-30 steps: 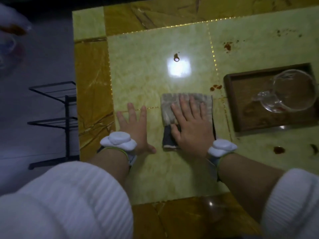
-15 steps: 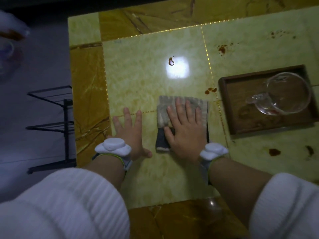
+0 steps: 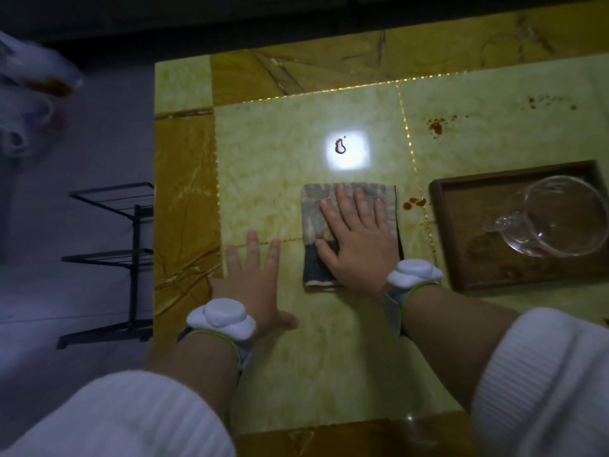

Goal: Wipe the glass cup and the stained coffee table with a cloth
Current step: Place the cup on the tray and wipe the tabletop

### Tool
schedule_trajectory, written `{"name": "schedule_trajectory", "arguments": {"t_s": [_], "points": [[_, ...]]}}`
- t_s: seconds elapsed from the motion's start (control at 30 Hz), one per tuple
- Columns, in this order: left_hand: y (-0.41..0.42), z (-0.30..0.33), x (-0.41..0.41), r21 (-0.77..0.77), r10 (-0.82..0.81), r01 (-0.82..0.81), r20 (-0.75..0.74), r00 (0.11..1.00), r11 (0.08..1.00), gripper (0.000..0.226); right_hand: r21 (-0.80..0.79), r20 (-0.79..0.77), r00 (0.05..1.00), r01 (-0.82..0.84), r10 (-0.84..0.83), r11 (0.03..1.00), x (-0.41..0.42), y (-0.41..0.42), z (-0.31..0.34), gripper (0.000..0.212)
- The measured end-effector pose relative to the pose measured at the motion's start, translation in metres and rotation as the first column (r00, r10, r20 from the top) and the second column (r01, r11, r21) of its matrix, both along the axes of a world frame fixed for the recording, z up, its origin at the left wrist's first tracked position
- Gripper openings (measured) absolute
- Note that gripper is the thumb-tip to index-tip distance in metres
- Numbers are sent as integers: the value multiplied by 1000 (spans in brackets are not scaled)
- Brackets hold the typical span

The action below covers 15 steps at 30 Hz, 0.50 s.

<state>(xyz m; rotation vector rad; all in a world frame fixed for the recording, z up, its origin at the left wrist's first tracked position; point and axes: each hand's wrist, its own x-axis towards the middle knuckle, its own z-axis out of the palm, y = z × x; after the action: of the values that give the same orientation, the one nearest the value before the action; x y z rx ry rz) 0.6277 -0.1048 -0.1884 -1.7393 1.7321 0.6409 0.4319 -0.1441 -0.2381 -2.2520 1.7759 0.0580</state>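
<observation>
Head view: the right hand [image 3: 357,245] presses flat on the folded cloth [image 3: 349,206] on the table [image 3: 329,374]; the left hand [image 3: 253,285] lies flat beside it. Nearest stain [image 3: 413,203] sits just right of the cloth; the glass cup [image 3: 560,216] sits farther right.

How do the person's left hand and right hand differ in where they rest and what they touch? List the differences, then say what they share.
The left hand lies flat on the bare coffee table; the right hand lies flat on the cloth. The left hand sits nearer the person, the right hand farther forward and closer to the wooden tray. Both have straight, spread fingers and wear a white wrist device.
</observation>
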Motion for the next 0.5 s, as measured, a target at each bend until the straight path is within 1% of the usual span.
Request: {"name": "schedule_trajectory", "arguments": {"t_s": [0.1,0.13,0.17,0.3,0.43,0.5], "points": [[-18,3,7,-231,-33,40,34,999,972,112,-11,-1,1000,19,-19,1000,2,-17,-2,72],[-29,2,8,-279,-40,48,34,999,959,108,-14,3,1000,24,-24,1000,2,-23,-2,72],[-41,2,8,-288,-32,36,18,999,957,108,-16,6,1000,27,-27,1000,2,-30,-2,72],[-98,-4,8,-200,110,-116,-41,993,973,125,-30,4,999,49,-49,998,-2,-64,-2,70],[-139,-10,5,-124,156,-157,-23,988,980,152,-16,-2,1000,22,-22,1000,-10,-92,0,67],[-145,-11,5,-104,202,-202,-11,979,974,160,-18,-17,1000,-9,9,1000,-12,-98,2,67]]}}
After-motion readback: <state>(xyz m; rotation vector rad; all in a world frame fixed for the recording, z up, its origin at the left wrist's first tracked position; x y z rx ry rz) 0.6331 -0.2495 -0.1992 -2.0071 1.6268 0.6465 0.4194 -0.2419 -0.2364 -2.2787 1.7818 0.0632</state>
